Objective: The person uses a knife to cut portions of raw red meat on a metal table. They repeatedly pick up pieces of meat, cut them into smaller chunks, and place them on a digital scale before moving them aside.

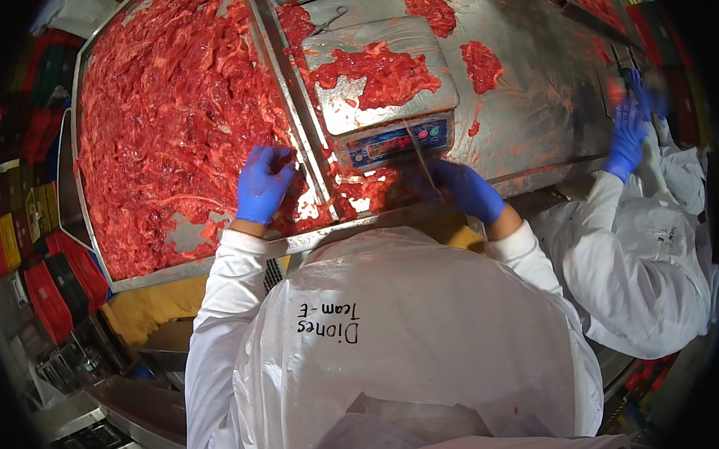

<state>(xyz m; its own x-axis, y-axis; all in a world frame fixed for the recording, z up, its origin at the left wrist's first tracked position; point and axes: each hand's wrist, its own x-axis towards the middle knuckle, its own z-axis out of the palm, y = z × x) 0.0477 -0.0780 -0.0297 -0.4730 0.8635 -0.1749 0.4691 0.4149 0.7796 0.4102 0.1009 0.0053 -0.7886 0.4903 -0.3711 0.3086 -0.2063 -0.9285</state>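
Note:
My left hand (263,185), in a blue glove, is at the near right part of a wide metal tray (177,272) heaped with strips of raw red meat (178,112). Its fingers are bent, with the thumb apart, and I see nothing in them. My right hand (469,191), also gloved in blue, closes around a thin, narrow blade-like tool (423,159) that slants up in front of the scale. The digital scale (396,143) has a metal platform with a flat pile of meat (377,74) on it. The tool's grip is hidden in my hand.
Loose meat pieces (482,67) lie on the metal table (532,129) right of the scale. Scissors-like metal handles (330,19) rest behind it. A raised metal rim (294,107) divides tray and scale. At right, a co-worker's gloved hand (627,140) reaches over the table edge.

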